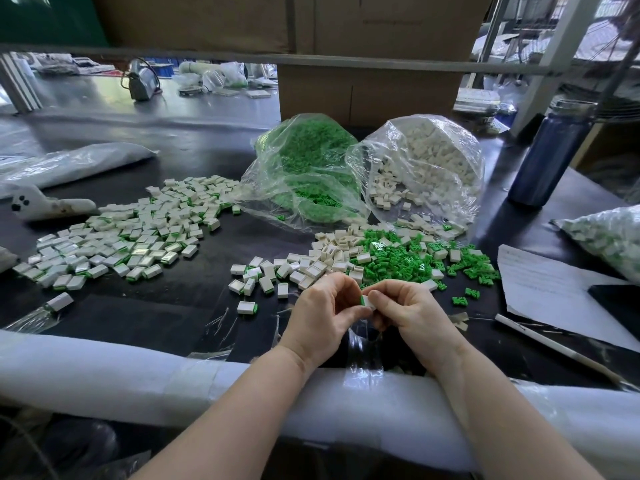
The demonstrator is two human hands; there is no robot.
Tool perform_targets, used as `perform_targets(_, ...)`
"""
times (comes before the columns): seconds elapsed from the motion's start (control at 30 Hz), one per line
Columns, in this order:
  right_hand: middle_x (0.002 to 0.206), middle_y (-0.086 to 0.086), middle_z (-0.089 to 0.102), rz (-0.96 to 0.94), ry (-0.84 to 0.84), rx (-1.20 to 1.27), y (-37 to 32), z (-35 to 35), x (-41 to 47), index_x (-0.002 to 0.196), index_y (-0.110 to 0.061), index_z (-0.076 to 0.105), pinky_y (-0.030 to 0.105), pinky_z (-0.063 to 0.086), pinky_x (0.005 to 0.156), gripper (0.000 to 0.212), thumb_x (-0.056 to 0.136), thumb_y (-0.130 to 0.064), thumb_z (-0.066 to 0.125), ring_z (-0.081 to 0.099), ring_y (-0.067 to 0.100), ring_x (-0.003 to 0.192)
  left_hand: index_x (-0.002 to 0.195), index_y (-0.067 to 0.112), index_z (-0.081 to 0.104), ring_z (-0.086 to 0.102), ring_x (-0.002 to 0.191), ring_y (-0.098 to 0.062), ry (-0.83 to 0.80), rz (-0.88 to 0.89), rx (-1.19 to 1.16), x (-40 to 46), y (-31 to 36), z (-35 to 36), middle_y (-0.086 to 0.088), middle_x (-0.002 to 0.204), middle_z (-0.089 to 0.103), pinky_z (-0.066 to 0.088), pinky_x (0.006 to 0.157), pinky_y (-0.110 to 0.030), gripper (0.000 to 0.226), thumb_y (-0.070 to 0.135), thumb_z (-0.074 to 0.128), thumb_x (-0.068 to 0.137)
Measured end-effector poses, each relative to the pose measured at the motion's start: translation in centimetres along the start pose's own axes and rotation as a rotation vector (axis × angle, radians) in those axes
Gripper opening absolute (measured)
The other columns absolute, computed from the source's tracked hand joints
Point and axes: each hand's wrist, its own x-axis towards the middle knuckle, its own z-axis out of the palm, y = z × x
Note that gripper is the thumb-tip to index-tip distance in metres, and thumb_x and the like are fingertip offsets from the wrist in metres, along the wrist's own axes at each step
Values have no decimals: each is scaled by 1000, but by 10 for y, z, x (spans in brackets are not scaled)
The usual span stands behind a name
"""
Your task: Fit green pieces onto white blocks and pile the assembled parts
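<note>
On the dark bench (180, 317), a spread pile of assembled white-and-green parts (114, 237) lies at ten o'clock, while at centre the left hand (320, 315) and right hand (414, 315) together pinch one small white plastic block with a green piece (367, 302).
</note>
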Motion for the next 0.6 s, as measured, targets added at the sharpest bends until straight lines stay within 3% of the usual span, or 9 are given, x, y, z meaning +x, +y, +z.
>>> perform_targets(0.17,61,6,60,2,9,-1,0,1,1,85,-7,68,19,46,52,14,90,-4,55,53,11,53,73,24,58,55,62,-1,47,3,-40,-1,1,0,9,70,60,48,63,-13,27,6,78,70)
perform_targets(0.6,58,2,61,15,21,-30,-2,2,0,80,-10,68,18,46,51,19,91,-2,55,53,9,50,73,17,61,55,60,-4,29,-38,-96,-1,4,-2,4,67,61,48,61,-15,22,5,80,68)
